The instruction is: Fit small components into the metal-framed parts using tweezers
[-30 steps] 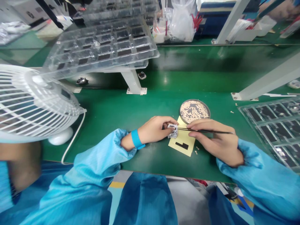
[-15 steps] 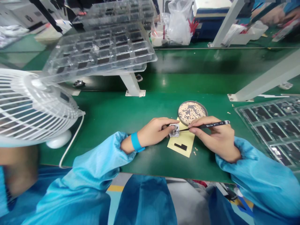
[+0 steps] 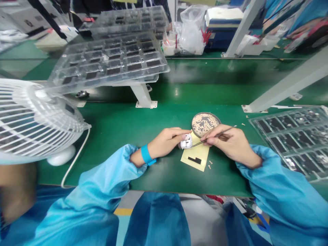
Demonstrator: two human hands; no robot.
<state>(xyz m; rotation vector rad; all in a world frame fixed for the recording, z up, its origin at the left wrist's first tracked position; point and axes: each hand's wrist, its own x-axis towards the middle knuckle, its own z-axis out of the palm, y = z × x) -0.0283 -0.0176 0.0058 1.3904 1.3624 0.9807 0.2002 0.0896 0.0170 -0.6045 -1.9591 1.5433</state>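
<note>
Between the thumb and fingers of my left hand (image 3: 166, 141) is a small white plastic part (image 3: 186, 141) with dark details. My right hand (image 3: 229, 143) grips dark tweezers (image 3: 200, 143), whose tips reach to the lower right edge of the white part; I cannot tell whether they touch it or hold anything. Beneath lies a yellow paper sheet (image 3: 189, 165) bearing a black L-shaped piece (image 3: 194, 160). Just behind my right fingers stands a round dish (image 3: 192, 126) filled with many tiny beige and dark pieces, its near right edge partly covered by the hand.
A white fan (image 3: 38, 119) stands at left, its cable running to the table edge. Clear trays (image 3: 110, 73) lie on a raised shelf; another parts tray (image 3: 282, 150) is at right. Slanted white posts (image 3: 143, 95) rise behind. A few tiny beige bits (image 3: 210, 164) lie beside the sheet.
The white part has been turned, showing a whiter side. The tweezers have rolled in my right hand, now showing their thin edge. The whole view has shifted slightly.
</note>
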